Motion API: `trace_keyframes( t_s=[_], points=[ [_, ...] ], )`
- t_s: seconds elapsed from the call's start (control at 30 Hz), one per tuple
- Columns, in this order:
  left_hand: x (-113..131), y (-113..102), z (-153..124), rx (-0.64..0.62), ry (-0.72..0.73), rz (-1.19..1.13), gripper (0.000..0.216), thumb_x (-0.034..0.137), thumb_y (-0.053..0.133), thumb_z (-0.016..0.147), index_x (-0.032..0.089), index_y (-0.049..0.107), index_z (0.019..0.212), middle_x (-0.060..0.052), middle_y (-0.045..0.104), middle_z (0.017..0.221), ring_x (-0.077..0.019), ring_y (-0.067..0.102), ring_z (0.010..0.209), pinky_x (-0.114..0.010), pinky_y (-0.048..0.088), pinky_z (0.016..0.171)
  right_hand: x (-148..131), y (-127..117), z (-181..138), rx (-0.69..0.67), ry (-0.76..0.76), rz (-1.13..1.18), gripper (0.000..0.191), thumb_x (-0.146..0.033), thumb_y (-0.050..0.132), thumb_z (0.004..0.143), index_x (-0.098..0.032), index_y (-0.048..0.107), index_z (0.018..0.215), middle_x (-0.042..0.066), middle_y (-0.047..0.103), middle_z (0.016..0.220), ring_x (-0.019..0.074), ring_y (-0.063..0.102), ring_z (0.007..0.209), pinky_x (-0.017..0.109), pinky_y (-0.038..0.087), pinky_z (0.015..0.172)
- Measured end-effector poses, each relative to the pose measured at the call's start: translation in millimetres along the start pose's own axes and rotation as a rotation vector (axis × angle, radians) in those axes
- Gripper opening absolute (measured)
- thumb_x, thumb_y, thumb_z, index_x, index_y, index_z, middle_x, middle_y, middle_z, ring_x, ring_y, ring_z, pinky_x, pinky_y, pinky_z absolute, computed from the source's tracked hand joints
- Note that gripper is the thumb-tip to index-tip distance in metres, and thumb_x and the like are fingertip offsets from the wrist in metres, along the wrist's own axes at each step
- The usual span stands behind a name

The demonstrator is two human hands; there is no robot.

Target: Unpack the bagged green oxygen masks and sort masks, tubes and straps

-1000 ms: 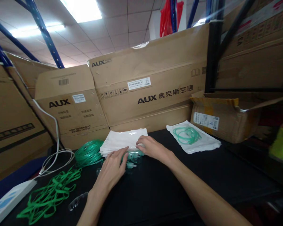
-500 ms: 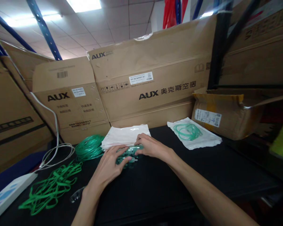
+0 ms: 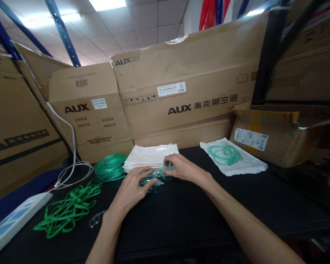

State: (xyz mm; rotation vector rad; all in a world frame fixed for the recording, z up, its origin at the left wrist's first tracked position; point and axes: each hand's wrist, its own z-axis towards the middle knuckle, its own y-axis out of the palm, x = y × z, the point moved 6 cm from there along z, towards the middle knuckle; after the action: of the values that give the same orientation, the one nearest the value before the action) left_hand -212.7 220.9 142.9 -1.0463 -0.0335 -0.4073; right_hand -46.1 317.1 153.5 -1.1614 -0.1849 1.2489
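Observation:
Several clear green plastic pieces [image 3: 153,186] lie on the black table in the middle, partly hidden by my fingers. My left hand [image 3: 133,189] curls around the left ones, its thumb and fingers resting on them. My right hand [image 3: 180,168] bends its fingers over a clear green piece [image 3: 161,171] at the right end of this group. The exact kind of these pieces is too small and blurred to make out. Just behind both hands is a stack of white plastic bags [image 3: 151,154].
Left of my hands are a coil of green tubing [image 3: 110,168], a tangle of green straps [image 3: 71,209], a small clear piece [image 3: 96,220] and a white power strip [image 3: 19,222]. A white bag with green tubing [image 3: 225,156] and an open cardboard box [image 3: 250,139] stand right; AUX cartons [image 3: 181,121] line the back.
The view has turned slightly left, so the surroundings sit further right. Both hands stay at the green plastic pieces, with small finger movements only.

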Motion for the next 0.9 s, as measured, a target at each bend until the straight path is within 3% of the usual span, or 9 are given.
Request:
trace_keyframes(
  t_s=[0.17, 0.23, 0.33, 0.43, 0.53, 0.7, 0.8, 0.9],
  points=[
    [7, -3, -3, 0.023, 0.002, -0.023, 0.04, 0.051, 0.062, 0.095, 0.026, 0.073, 0.125, -0.007, 0.073, 0.128, -0.0263, 0.065, 0.122, -0.047, 0.047, 0.11, -9, -31, -5, 0.095, 0.032, 0.12, 0.021, -0.036, 0.071, 0.087, -0.018, 0.072, 0.098, 0.006, 0.074, 0.09, 0.021, 0.066, 0.081, 0.031, 0.049, 0.074],
    [13, -7, -2, 0.051, 0.003, -0.051, 0.038, 0.049, 0.063, 0.095, 0.025, 0.074, 0.123, -0.007, 0.074, 0.126, -0.0257, 0.065, 0.121, -0.045, 0.047, 0.111, -17, -39, -21, 0.142, 0.087, 0.303, 0.027, -0.043, 0.069, 0.087, -0.019, 0.072, 0.099, 0.006, 0.074, 0.091, 0.0218, 0.067, 0.08, 0.033, 0.052, 0.074],
    [21, -20, -5, 0.151, -0.023, -0.111, 0.033, 0.044, 0.061, 0.098, 0.024, 0.075, 0.119, -0.006, 0.075, 0.123, -0.0233, 0.067, 0.118, -0.04, 0.048, 0.109, -19, -31, -61, 0.171, 0.284, 0.68, 0.044, -0.058, 0.068, 0.085, -0.021, 0.07, 0.109, 0.008, 0.074, 0.101, 0.0251, 0.071, 0.086, 0.036, 0.058, 0.074],
    [25, -37, -26, 0.229, -0.085, -0.156, 0.03, 0.039, 0.054, 0.102, 0.024, 0.076, 0.116, -0.005, 0.075, 0.121, -0.021, 0.067, 0.117, -0.037, 0.05, 0.107, -18, -1, -103, 0.127, 0.487, 0.995, 0.058, -0.068, 0.071, 0.079, -0.021, 0.067, 0.113, 0.009, 0.072, 0.094, 0.0292, 0.075, 0.083, 0.043, 0.063, 0.07],
    [11, -50, -68, 0.231, -0.194, -0.083, 0.032, 0.042, 0.052, 0.102, 0.026, 0.075, 0.118, -0.005, 0.073, 0.125, -0.0224, 0.066, 0.119, -0.039, 0.052, 0.106, -20, 21, -127, 0.079, 0.559, 1.007, 0.064, -0.073, 0.075, 0.071, -0.02, 0.068, 0.107, 0.009, 0.072, 0.087, 0.0272, 0.074, 0.07, 0.039, 0.062, 0.057],
    [-48, -65, -141, 0.231, -0.41, 0.146, 0.046, 0.056, 0.057, 0.095, 0.026, 0.069, 0.127, -0.005, 0.071, 0.131, -0.0273, 0.068, 0.12, -0.044, 0.053, 0.107, -23, 24, -130, 0.076, 0.547, 0.943, 0.063, -0.076, 0.072, 0.071, -0.02, 0.068, 0.101, 0.008, 0.073, 0.082, 0.023, 0.072, 0.064, 0.035, 0.061, 0.056],
    [-63, -57, -159, 0.167, -0.414, 0.156, 0.047, 0.056, 0.055, 0.095, 0.025, 0.068, 0.128, -0.005, 0.073, 0.129, -0.0266, 0.07, 0.118, -0.042, 0.056, 0.105, -21, 23, -132, 0.08, 0.55, 0.92, 0.066, -0.077, 0.071, 0.072, -0.02, 0.067, 0.104, 0.007, 0.073, 0.076, 0.0238, 0.072, 0.065, 0.036, 0.061, 0.058],
    [-55, -46, -161, 0.133, -0.376, 0.126, 0.042, 0.052, 0.051, 0.099, 0.026, 0.07, 0.125, -0.003, 0.074, 0.127, -0.0238, 0.07, 0.118, -0.039, 0.055, 0.106, -17, 25, -137, 0.081, 0.557, 0.894, 0.066, -0.076, 0.07, 0.074, -0.02, 0.067, 0.108, 0.008, 0.074, 0.074, 0.0244, 0.072, 0.066, 0.036, 0.061, 0.061]
  ],
)
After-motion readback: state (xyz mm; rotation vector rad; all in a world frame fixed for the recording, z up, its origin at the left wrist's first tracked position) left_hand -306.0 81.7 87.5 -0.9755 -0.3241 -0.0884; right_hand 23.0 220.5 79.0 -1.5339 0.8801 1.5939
